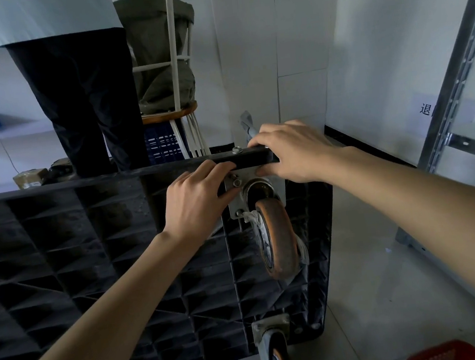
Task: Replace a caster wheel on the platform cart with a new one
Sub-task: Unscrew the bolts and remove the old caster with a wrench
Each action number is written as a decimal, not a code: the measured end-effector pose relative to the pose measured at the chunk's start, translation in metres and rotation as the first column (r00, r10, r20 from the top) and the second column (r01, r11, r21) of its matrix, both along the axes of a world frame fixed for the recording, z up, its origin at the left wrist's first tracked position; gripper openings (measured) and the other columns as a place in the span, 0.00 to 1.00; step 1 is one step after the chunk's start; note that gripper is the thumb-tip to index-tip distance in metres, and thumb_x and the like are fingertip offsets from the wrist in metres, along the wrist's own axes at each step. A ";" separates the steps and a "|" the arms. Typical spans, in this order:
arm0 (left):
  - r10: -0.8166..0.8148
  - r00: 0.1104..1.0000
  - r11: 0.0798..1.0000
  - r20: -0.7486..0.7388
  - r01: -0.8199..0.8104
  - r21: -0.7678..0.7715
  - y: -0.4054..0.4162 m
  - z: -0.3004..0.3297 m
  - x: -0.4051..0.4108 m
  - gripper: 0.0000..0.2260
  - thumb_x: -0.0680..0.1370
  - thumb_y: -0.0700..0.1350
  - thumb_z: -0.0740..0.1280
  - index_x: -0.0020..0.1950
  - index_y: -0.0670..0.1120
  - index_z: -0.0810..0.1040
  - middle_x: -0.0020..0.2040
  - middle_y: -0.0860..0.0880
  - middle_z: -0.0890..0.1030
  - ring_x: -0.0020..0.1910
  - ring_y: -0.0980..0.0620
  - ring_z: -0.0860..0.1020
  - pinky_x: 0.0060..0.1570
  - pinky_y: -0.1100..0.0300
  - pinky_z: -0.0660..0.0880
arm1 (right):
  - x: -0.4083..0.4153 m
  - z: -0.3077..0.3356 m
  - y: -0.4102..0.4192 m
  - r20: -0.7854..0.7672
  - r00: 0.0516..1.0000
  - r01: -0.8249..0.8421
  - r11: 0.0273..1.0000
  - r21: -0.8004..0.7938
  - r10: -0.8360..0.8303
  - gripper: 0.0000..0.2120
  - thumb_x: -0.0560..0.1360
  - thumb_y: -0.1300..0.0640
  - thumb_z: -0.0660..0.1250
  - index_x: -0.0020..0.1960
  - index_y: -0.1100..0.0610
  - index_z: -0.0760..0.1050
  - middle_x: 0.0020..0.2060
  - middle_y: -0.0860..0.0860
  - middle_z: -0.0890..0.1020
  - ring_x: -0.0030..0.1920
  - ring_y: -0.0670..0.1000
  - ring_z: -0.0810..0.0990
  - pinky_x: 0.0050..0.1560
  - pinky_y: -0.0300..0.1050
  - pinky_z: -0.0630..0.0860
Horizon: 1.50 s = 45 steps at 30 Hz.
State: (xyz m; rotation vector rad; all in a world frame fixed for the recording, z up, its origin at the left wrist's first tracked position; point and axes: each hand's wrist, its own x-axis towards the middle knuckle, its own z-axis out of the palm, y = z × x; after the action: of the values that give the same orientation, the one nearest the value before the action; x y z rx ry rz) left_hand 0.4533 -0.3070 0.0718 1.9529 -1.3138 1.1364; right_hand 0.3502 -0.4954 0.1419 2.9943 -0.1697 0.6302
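While another person (78,88) stands behind, both hands' grips clasp the upended cart (61,259) edge above its caster wheel (277,237).

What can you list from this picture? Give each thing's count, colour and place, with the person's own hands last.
platform cart: one, black, tipped on its side, ribbed underside facing the camera
caster wheels: two, orange, on the cart's right end
mounting plate: one, grey, above the upper wheel
stool: one, wooden seat, behind the cart
bag: one, olive, on the stool
basket: one, red, bottom right
standing person: one, dark trousers, behind the cart
left hand: at the plate's bolts
right hand: on the cart's top edge
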 end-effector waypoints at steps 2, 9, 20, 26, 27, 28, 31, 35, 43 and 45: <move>-0.017 0.999 1.000 0.036 0.017 -0.006 0.002 -0.002 0.000 0.09 0.75 0.48 0.75 0.53 0.48 0.85 0.44 0.52 0.83 0.33 0.47 0.79 0.33 0.59 0.73 | 0.000 0.001 -0.001 -0.001 1.000 -0.001 1.000 -0.002 0.001 0.24 0.74 0.42 0.73 0.68 0.45 0.74 0.55 0.44 0.77 0.54 0.55 0.76 0.58 0.50 0.71; -0.070 0.998 0.997 0.006 0.070 -0.044 0.001 -0.006 0.001 0.04 0.76 0.45 0.75 0.50 0.48 0.87 0.44 0.52 0.83 0.32 0.50 0.79 0.31 0.58 0.75 | 0.000 0.001 -0.001 -0.005 1.000 -0.007 1.000 -0.008 0.007 0.25 0.73 0.42 0.73 0.68 0.46 0.74 0.55 0.44 0.76 0.55 0.55 0.77 0.61 0.53 0.71; -0.058 0.972 0.980 -0.228 0.012 -0.198 0.018 0.026 -0.002 0.05 0.75 0.50 0.75 0.50 0.53 0.87 0.43 0.58 0.82 0.39 0.57 0.79 0.33 0.55 0.78 | -0.004 0.004 0.003 0.003 1.000 0.002 1.000 -0.031 -0.002 0.26 0.75 0.41 0.71 0.70 0.46 0.72 0.59 0.45 0.76 0.58 0.54 0.75 0.53 0.46 0.65; 0.066 0.897 0.992 -0.438 -0.107 -0.069 0.012 0.058 0.008 0.07 0.71 0.56 0.77 0.47 0.57 0.86 0.42 0.58 0.78 0.42 0.57 0.76 0.42 0.57 0.72 | -0.004 0.003 0.004 0.006 1.000 0.015 0.999 -0.046 -0.015 0.27 0.75 0.41 0.71 0.71 0.47 0.71 0.60 0.45 0.76 0.58 0.54 0.75 0.53 0.45 0.64; 0.070 0.865 0.994 -0.497 -0.103 -0.039 0.011 0.062 0.011 0.08 0.70 0.56 0.77 0.46 0.57 0.86 0.42 0.57 0.79 0.41 0.57 0.76 0.41 0.57 0.73 | -0.003 0.002 0.004 0.006 1.000 0.016 0.999 -0.043 -0.016 0.27 0.75 0.41 0.71 0.71 0.47 0.71 0.59 0.44 0.76 0.58 0.55 0.75 0.53 0.45 0.66; 0.059 0.828 0.996 -0.558 -0.085 -0.021 0.011 0.065 0.013 0.08 0.69 0.57 0.78 0.45 0.57 0.86 0.41 0.57 0.79 0.40 0.57 0.76 0.41 0.57 0.74 | -0.003 0.002 0.004 0.005 1.000 0.015 0.999 -0.040 -0.015 0.27 0.75 0.41 0.71 0.71 0.47 0.71 0.59 0.44 0.76 0.58 0.55 0.76 0.55 0.47 0.68; 0.032 0.735 0.999 -0.678 -0.031 0.014 0.010 0.074 0.016 0.08 0.68 0.56 0.80 0.43 0.57 0.87 0.34 0.55 0.81 0.34 0.57 0.76 0.38 0.58 0.76 | -0.002 0.002 0.003 -0.001 1.000 0.013 0.999 -0.038 -0.013 0.27 0.75 0.41 0.71 0.71 0.47 0.71 0.59 0.44 0.76 0.57 0.55 0.76 0.57 0.49 0.70; 0.055 0.734 0.998 -0.677 -0.027 0.052 0.009 0.076 0.016 0.09 0.68 0.57 0.79 0.45 0.56 0.88 0.35 0.54 0.83 0.36 0.56 0.79 0.40 0.56 0.79 | -0.003 0.002 0.002 0.003 1.000 0.006 0.999 -0.036 -0.006 0.27 0.75 0.41 0.72 0.71 0.47 0.71 0.58 0.44 0.76 0.57 0.55 0.76 0.54 0.47 0.69; 0.011 0.788 1.000 -0.615 -0.004 0.013 0.006 0.067 0.017 0.08 0.72 0.57 0.77 0.50 0.58 0.86 0.42 0.58 0.79 0.41 0.57 0.76 0.39 0.60 0.71 | -0.001 0.002 0.002 0.006 1.000 -0.002 0.999 -0.052 0.002 0.26 0.75 0.41 0.71 0.70 0.47 0.71 0.58 0.45 0.76 0.56 0.55 0.76 0.56 0.50 0.71; -0.005 0.783 1.000 -0.622 0.009 0.004 0.004 0.066 0.016 0.06 0.73 0.55 0.77 0.49 0.58 0.87 0.41 0.58 0.79 0.41 0.57 0.77 0.41 0.59 0.73 | -0.001 0.001 0.002 0.008 1.000 -0.003 0.999 -0.051 0.003 0.27 0.75 0.41 0.72 0.70 0.47 0.72 0.58 0.45 0.76 0.56 0.55 0.76 0.56 0.50 0.71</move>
State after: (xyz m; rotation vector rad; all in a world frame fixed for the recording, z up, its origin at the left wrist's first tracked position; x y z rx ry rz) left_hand 0.4697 -0.3028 0.1383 2.0650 -0.9494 0.3949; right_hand 0.3491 -0.4936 0.1433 2.9438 -0.1476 0.6365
